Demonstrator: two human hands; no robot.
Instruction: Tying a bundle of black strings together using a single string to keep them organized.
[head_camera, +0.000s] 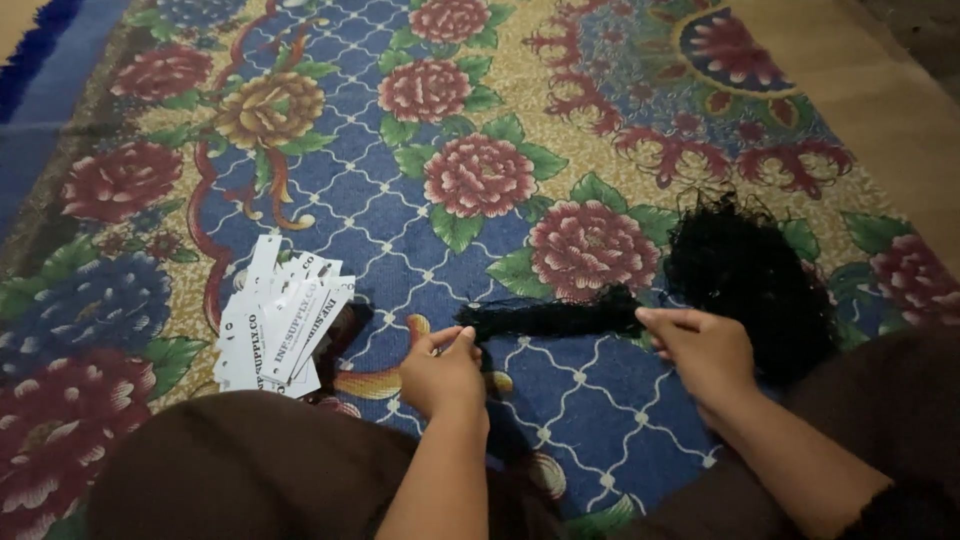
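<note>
Brown cloth over the person's knees fills the near edge of the flowered carpet, and just beyond it the left hand and right hand each pinch an end of a stretched black twisted bundle. Judging from this, one bundle is being shaped while a black netting heap toward the right edge remains loose. White card tags near the left edge lie unattached.

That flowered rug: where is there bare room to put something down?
The rug lies bare above the stack of white cards and the black netting strip, up to the far edge. It is crowded near the left hand, the right hand and the black netting heap.
</note>
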